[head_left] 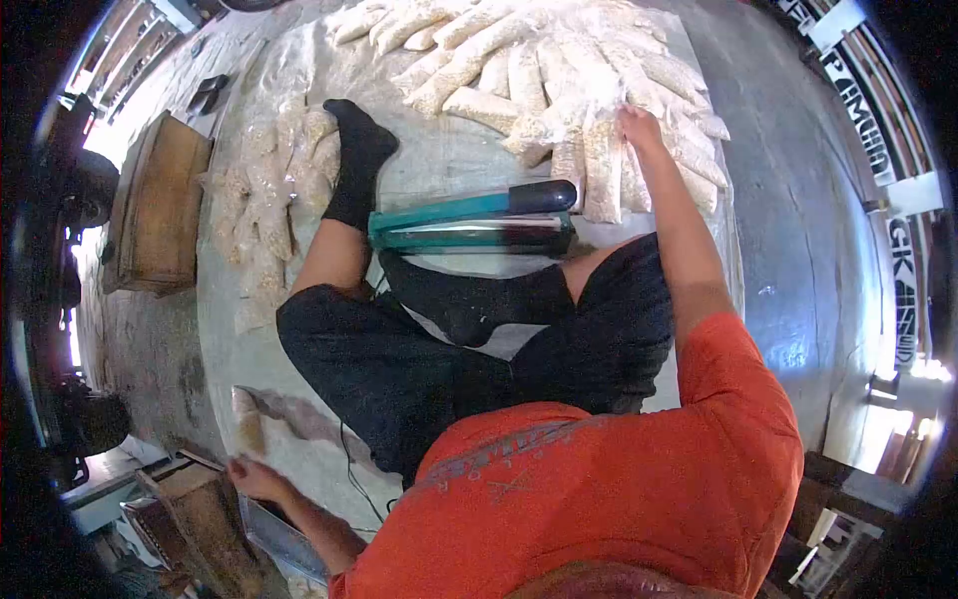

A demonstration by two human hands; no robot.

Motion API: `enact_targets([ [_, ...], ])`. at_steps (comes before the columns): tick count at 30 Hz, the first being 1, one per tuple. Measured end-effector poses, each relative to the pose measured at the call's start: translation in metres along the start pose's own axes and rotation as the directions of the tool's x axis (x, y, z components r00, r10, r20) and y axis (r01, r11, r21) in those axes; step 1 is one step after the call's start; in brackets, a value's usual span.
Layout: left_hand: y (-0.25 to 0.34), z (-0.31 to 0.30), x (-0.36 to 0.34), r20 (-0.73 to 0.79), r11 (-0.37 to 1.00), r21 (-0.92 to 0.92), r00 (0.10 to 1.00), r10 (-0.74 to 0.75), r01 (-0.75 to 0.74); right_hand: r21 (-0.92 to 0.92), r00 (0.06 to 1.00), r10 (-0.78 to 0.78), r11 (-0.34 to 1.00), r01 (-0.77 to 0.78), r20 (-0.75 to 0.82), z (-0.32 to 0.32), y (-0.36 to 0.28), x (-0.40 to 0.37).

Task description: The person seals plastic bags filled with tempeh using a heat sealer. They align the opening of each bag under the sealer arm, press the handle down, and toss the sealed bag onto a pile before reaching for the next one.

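My right hand (640,128) reaches forward to the pile, its fingers closed on the upper end of a clear plastic bag (602,170) filled with pale, puffed-looking pieces. Low on the left is my left hand (257,479), just beside the near end of a single small filled bag (247,421). Its fingers are too small and partly hidden to show whether they grip anything. Between my legs and the pile lies a teal hand-operated bag sealer (469,222) with a black-ended arm.
Many similar bags are heaped in a large pile (499,70) ahead, and a smaller group (269,190) lies left. A wooden box (165,205) stands beyond the pale sheet (299,364). A dark cord (349,464) runs by my left thigh. More wooden furniture (205,509) stands near my left hand.
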State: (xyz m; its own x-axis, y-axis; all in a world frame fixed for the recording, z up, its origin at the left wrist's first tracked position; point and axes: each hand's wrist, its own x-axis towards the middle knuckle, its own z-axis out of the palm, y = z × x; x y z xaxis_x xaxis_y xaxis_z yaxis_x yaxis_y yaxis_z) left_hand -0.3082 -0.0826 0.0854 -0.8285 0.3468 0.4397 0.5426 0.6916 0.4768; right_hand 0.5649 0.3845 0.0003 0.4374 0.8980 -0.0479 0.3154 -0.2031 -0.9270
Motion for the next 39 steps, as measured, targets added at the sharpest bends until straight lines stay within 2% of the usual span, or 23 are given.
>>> enact_targets([
  [1,0.007,0.016,-0.015,0.040,0.997,-0.053,0.998,-0.055,0.057,0.008,1.000,-0.006,1.000,0.006,0.002,0.003,-0.002,-0.004],
  [4,0.050,0.049,-0.063,0.081,0.966,-0.254,0.994,0.075,-0.052,-0.508,0.906,-0.398,0.815,0.278,-0.143,-0.001,-0.024,-0.044],
  [6,0.123,0.048,-0.100,0.069,0.923,-0.306,0.962,0.265,-0.232,-0.538,0.822,-0.488,0.796,0.279,-0.295,-0.002,-0.035,-0.099],
  [8,0.194,0.040,-0.136,0.076,0.772,-0.453,0.844,0.531,-0.446,-0.363,0.856,-0.393,0.893,0.267,-0.337,-0.013,-0.075,-0.174],
  [10,0.265,0.020,-0.174,0.039,0.481,-0.665,0.617,0.786,-0.571,-0.323,0.802,-0.492,0.862,0.392,-0.339,-0.015,-0.106,-0.239],
  [12,0.312,0.015,-0.212,0.088,0.208,-0.923,0.349,0.933,-0.323,-0.368,0.763,-0.568,0.811,0.455,-0.308,-0.013,-0.120,-0.283],
  [14,0.359,0.014,-0.245,0.260,0.256,-0.964,-0.057,0.964,-0.072,-0.378,0.604,-0.733,0.680,0.628,-0.314,-0.002,-0.152,-0.324],
  [15,0.369,0.028,-0.269,0.205,0.199,-0.976,-0.061,0.977,-0.087,-0.173,0.520,-0.768,0.609,0.774,-0.374,0.007,-0.139,-0.329],
  [16,0.385,0.027,-0.282,0.256,0.245,-0.958,-0.062,0.965,-0.151,-0.098,0.562,-0.746,0.628,0.772,-0.357,0.013,-0.139,-0.343],
  [17,0.391,0.034,-0.296,0.105,0.114,-0.974,0.059,0.993,-0.196,-0.025,0.648,-0.692,0.690,0.724,-0.317,0.022,-0.145,-0.363],
  [18,0.386,0.045,-0.307,0.087,0.091,-0.990,0.043,0.995,-0.105,0.032,0.709,-0.647,0.732,0.681,-0.282,0.029,-0.149,-0.380],
  [20,0.389,0.038,-0.297,0.176,0.205,-0.957,-0.149,0.973,0.207,0.118,0.725,-0.627,0.728,0.675,-0.286,0.047,-0.150,-0.408],
  [21,0.378,0.033,-0.287,0.246,0.314,-0.914,-0.265,0.932,0.258,0.153,0.703,-0.635,0.697,0.700,-0.320,0.057,-0.150,-0.418],
  [23,0.347,0.034,-0.275,0.391,0.488,-0.855,-0.401,0.829,0.176,0.239,0.869,-0.482,0.836,0.494,-0.108,0.057,-0.124,-0.433],
  [24,0.342,0.034,-0.269,0.397,0.492,-0.853,-0.396,0.828,0.173,0.244,0.870,-0.482,0.836,0.492,-0.103,0.060,-0.115,-0.430],
  [27,0.315,0.034,-0.271,0.346,0.336,-0.938,0.143,0.927,0.091,0.198,0.958,-0.181,0.970,0.137,0.222,0.061,-0.107,-0.440],
  [28,0.315,0.029,-0.267,0.534,0.521,-0.844,0.111,0.838,0.126,0.059,0.950,-0.138,0.990,0.127,0.281,0.057,-0.131,-0.437],
  [30,0.326,0.027,-0.266,0.565,0.538,-0.825,0.297,0.770,0.173,-0.149,0.935,-0.029,0.985,0.087,0.354,0.058,-0.156,-0.421],
  [31,0.331,0.028,-0.264,0.604,0.566,-0.796,0.330,0.725,0.214,-0.219,0.932,0.035,0.974,0.048,0.359,0.059,-0.156,-0.413],
  [32,0.333,0.033,-0.267,0.637,0.569,-0.771,0.372,0.676,0.286,-0.062,0.945,-0.131,0.986,0.156,0.301,0.066,-0.139,-0.406],
  [34,0.348,0.033,-0.264,0.646,0.531,-0.761,0.355,0.676,0.373,0.055,0.914,-0.172,0.985,0.163,0.368,0.064,-0.146,-0.389],
  [36,0.356,0.042,-0.273,0.650,0.442,-0.744,0.392,0.651,0.501,0.167,0.935,-0.115,0.984,0.061,0.335,0.070,-0.133,-0.381],
  [39,0.369,0.047,-0.270,0.764,0.477,-0.609,0.307,0.568,0.634,0.347,0.924,0.046,0.919,-0.188,0.379,0.074,-0.126,-0.372],
])
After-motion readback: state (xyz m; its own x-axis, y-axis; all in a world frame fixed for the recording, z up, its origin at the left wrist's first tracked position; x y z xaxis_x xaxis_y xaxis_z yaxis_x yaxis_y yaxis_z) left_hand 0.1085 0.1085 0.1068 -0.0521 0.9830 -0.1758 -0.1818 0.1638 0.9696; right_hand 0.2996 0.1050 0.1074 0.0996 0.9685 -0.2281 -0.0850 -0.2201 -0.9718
